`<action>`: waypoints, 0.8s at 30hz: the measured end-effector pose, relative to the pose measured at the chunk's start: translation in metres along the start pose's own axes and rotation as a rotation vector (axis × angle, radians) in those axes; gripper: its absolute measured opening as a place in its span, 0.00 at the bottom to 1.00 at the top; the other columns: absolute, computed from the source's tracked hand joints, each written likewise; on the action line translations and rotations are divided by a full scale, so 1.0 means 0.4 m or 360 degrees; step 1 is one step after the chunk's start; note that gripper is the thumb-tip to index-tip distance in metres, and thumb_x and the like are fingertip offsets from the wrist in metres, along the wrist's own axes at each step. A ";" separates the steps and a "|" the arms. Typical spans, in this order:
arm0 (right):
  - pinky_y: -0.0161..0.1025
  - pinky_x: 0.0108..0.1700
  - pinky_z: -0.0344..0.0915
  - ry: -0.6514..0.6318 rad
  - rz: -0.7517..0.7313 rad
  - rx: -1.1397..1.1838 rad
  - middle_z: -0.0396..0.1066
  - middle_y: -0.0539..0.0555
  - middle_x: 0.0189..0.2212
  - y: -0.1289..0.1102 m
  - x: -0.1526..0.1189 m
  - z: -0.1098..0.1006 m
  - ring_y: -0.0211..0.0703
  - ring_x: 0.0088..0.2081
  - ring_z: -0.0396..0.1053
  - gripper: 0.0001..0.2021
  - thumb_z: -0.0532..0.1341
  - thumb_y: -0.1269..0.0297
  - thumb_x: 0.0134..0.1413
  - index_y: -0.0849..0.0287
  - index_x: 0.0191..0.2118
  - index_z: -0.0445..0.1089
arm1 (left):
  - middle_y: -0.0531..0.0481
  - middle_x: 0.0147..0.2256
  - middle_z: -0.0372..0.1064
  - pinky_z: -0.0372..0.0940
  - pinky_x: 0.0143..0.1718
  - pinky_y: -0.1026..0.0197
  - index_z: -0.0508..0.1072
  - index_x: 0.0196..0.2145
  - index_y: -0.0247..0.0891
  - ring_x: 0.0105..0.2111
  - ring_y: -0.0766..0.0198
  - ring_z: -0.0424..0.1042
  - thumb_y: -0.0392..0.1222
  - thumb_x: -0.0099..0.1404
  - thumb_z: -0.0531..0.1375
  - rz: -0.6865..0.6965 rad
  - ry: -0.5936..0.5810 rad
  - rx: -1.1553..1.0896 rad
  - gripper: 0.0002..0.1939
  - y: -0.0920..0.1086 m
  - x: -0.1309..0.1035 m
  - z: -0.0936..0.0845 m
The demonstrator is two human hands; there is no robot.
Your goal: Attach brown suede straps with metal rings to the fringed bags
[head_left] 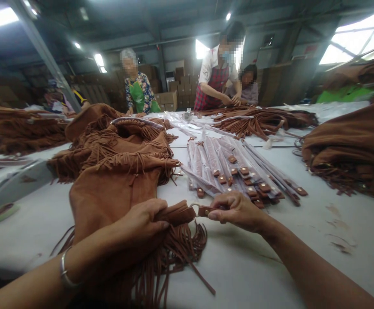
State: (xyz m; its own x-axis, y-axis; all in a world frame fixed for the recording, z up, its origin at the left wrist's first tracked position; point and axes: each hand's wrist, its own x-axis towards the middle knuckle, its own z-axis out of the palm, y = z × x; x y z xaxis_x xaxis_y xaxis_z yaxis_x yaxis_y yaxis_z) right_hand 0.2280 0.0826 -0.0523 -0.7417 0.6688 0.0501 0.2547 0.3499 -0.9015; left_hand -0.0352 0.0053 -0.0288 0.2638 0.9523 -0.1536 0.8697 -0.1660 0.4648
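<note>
A brown fringed bag [106, 189] lies in front of me on the white table, its long tassels hanging toward my side. My left hand [146, 219] is closed around the bag's upper edge, beside a metal ring [194, 209]. Through that ring passes the tab end of a brown strap [203, 210], which carries a metal stud. My right hand [233, 210] pinches this strap end between thumb and fingers. The strap's other part is wrapped in pale film [200, 178] and runs up to the left behind my right hand.
Several film-wrapped straps [232, 165] with studded brown ends lie beyond my hands. More fringed bags [132, 141] are heaped behind the held one, and a brown pile [351, 141] stands at right. A green tape roll [2, 213] lies at left. Co-workers [217, 77] stand across the table [303, 240].
</note>
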 end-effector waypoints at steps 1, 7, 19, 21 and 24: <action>0.30 0.22 0.50 -0.0006 0.0005 -0.0017 0.61 0.47 0.16 -0.001 0.000 0.000 0.31 0.19 0.56 0.11 0.62 0.61 0.47 0.65 0.24 0.69 | 0.54 0.32 0.64 0.57 0.34 0.63 0.65 0.32 0.38 0.33 0.63 0.64 0.42 0.57 0.55 0.0019 -0.0023 -0.0022 0.06 -0.002 0.000 -0.002; 0.31 0.26 0.53 0.0126 -0.0028 -0.0224 0.61 0.47 0.20 -0.009 -0.003 -0.001 0.33 0.24 0.58 0.10 0.60 0.61 0.49 0.64 0.26 0.68 | 0.55 0.32 0.64 0.56 0.33 0.65 0.65 0.33 0.38 0.33 0.65 0.64 0.39 0.58 0.54 0.0035 -0.0111 -0.0186 0.05 0.010 -0.021 -0.016; 0.31 0.29 0.57 0.0005 -0.0118 -0.0589 0.68 0.50 0.23 0.006 -0.004 -0.007 0.37 0.28 0.64 0.08 0.62 0.62 0.47 0.61 0.26 0.72 | 0.47 0.44 0.60 0.55 0.46 0.56 0.61 0.49 0.42 0.44 0.55 0.59 0.45 0.52 0.61 0.0158 -0.0119 0.0304 0.27 0.039 -0.125 -0.004; 0.31 0.29 0.58 0.0035 -0.0119 -0.0539 0.69 0.50 0.24 -0.009 -0.007 -0.004 0.38 0.28 0.65 0.08 0.62 0.61 0.47 0.61 0.26 0.72 | 0.47 0.43 0.61 0.55 0.47 0.55 0.61 0.51 0.42 0.43 0.56 0.59 0.45 0.54 0.60 0.0113 -0.0125 0.0281 0.27 0.024 -0.123 0.003; 0.33 0.32 0.60 0.0410 -0.0164 -0.0416 0.70 0.51 0.25 -0.026 -0.009 -0.007 0.39 0.29 0.66 0.11 0.59 0.58 0.51 0.61 0.27 0.70 | 0.51 0.34 0.63 0.54 0.49 0.57 0.64 0.48 0.43 0.37 0.62 0.61 0.42 0.63 0.50 0.0188 -0.0087 0.0237 0.15 0.021 -0.111 0.000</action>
State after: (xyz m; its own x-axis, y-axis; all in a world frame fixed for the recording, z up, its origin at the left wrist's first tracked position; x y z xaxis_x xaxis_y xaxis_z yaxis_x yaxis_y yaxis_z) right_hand 0.2298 0.0782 -0.0421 -0.6000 0.7526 0.2711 0.3612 0.5572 -0.7477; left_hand -0.0398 -0.0383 -0.0181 0.3862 0.9094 -0.1545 0.8825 -0.3155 0.3488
